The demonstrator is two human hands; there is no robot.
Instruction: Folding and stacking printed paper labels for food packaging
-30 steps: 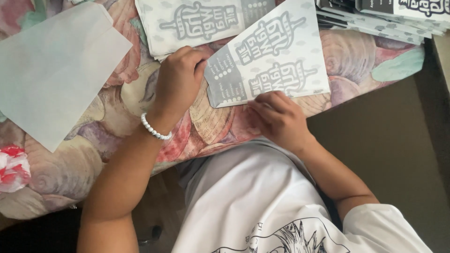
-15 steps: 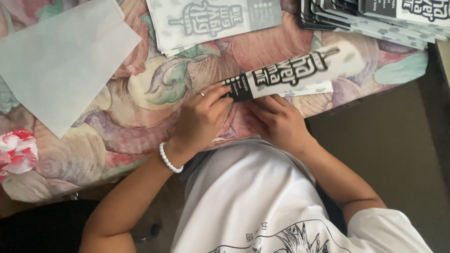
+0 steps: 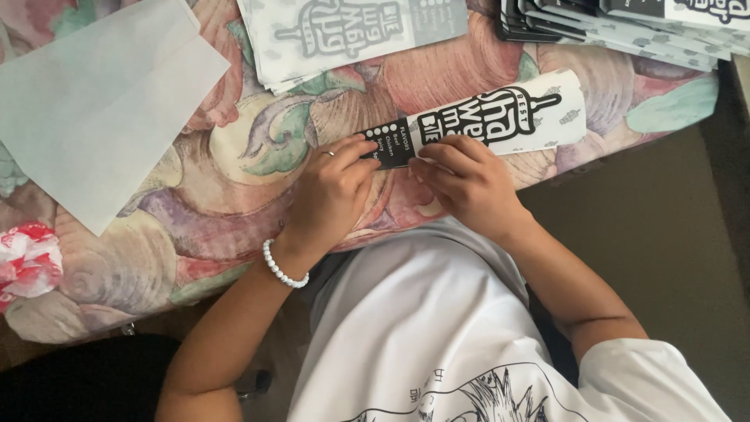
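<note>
Where the flowered cloth (image 3: pixel 234 203) covers the table, we see everything laid out on it, with the near edge running past our white shirt (image 3: pixel 422 328). A big pale sheet (image 3: pixel 94 101) lies at the far left, one corner pointing toward the near edge. At the far edge in the middle sits a stack of flat printed sleeves (image 3: pixel 344 31), and at the far right corner a second stack (image 3: pixel 625 23), dark-edged and fanned. No container shows here, only flat paper goods. Near the middle of the near edge lies a folded sleeve (image 3: pixel 500 117), white with black print, slanting up to the right. Our right hand (image 3: pixel 469 184) presses down on its lower edge, fingers bent and flat on the paper. Our left hand (image 3: pixel 332 195), ringed and with a bead bracelet (image 3: pixel 283 270) at the wrist, pinches its dark left end between curled fingertips. A red-and-white crumpled wad (image 3: pixel 27 258) sits at the left edge.
</note>
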